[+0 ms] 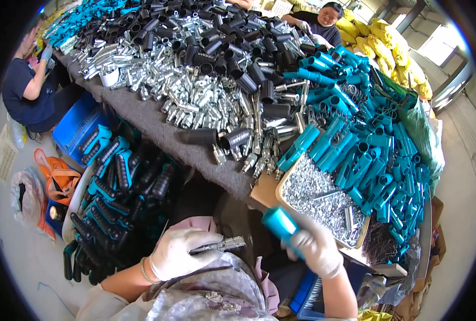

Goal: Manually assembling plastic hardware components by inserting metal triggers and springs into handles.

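My left hand (176, 254), in a white glove, is closed around a silver metal rod-shaped part (230, 244) above my lap. One end of it sticks out past my fingers toward the right. In my right hand (319, 251), also gloved and a little blurred, is a teal plastic tube-shaped housing (278, 223), its wide end pointing up and left. The housing is apart from the metal part. Just beyond my right hand stands a tray (282, 199) full of small shiny metal pieces (318, 195). A heap of similar teal housings (377, 160) lies behind and right of it.
Piles of silver metal parts (190, 101) and black sleeves (222, 48) cover the grey-covered table (195, 158). Black-and-teal handles (109, 198) fill the space at my left, near a blue crate (80, 125). One person (32, 91) sits left; another (323, 29) works across the table.
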A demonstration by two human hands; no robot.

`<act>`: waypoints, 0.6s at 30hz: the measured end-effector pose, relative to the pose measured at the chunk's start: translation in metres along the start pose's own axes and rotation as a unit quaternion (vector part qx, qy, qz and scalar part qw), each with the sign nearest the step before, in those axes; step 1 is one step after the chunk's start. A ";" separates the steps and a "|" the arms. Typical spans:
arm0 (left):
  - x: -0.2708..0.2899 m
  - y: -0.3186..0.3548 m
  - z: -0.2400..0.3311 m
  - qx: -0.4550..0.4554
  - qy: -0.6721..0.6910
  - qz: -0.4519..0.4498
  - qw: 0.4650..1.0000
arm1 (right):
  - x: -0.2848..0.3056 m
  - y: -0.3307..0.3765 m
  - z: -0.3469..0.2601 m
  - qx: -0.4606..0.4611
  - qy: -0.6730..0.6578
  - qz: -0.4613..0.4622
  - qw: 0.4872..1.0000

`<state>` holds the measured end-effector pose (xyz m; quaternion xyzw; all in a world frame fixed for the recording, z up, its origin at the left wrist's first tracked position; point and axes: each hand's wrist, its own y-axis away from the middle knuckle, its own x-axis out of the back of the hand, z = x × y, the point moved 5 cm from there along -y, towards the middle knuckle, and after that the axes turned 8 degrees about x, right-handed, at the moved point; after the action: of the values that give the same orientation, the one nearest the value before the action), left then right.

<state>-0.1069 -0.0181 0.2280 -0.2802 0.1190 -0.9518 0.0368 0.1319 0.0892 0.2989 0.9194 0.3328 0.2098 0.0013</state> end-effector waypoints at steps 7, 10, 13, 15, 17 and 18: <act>-0.022 0.005 0.021 -0.029 0.016 -0.106 0.994 | 0.007 0.043 0.029 0.007 0.105 -0.120 0.987; -0.029 0.007 0.029 -0.057 0.009 -0.102 0.993 | 0.011 0.051 0.044 -0.035 0.086 -0.139 0.986; -0.039 0.013 0.028 -0.062 0.015 -0.140 0.988 | 0.007 0.057 0.045 -0.024 0.073 -0.176 0.981; -0.040 0.015 0.028 -0.046 -0.002 -0.157 0.986 | 0.007 0.061 0.052 -0.003 0.068 -0.177 0.982; -0.044 0.017 0.027 -0.031 -0.019 -0.176 0.984 | 0.003 0.063 0.058 0.007 0.057 -0.175 0.983; -0.046 0.016 0.030 -0.060 -0.007 -0.156 0.986 | 0.001 0.064 0.059 0.017 0.048 -0.172 0.984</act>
<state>-0.0518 -0.0337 0.2242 -0.3040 0.1305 -0.9350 -0.1280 0.1940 0.0479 0.2548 0.8373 0.4890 0.2445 0.0063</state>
